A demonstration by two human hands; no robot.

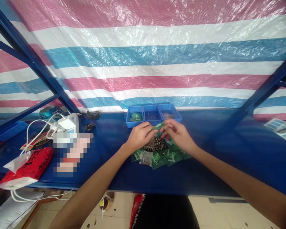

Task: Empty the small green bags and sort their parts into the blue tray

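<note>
Blue plastic tray (pixel 134 124) with three compartments is my landmark, sitting on a blue tabletop (pixel 105 165). Right in front of it, both hands are up over the small stuff: left hand (pixel 139 136) has its fingers nearly closed, pinching one side of a green packet (pixel 158 126), and the right hand (pixel 178 133) has curled fingers gripping the other side. So that packet's just in front of the tray, up between the fingertips; can't really make out what's in it. Below the hands, nearer the person than the tray, there's a heap of little metal parts (pixel 157 144), with more green packets (pixel 159 160) and a clear bag (pixel 146 158) along its near edge. Tray's left compartment has green packets too, middle one a couple of tiny bits. Well left of the tray: white power strip (pixel 73 122) and a red pack (pixel 35 165).
</note>
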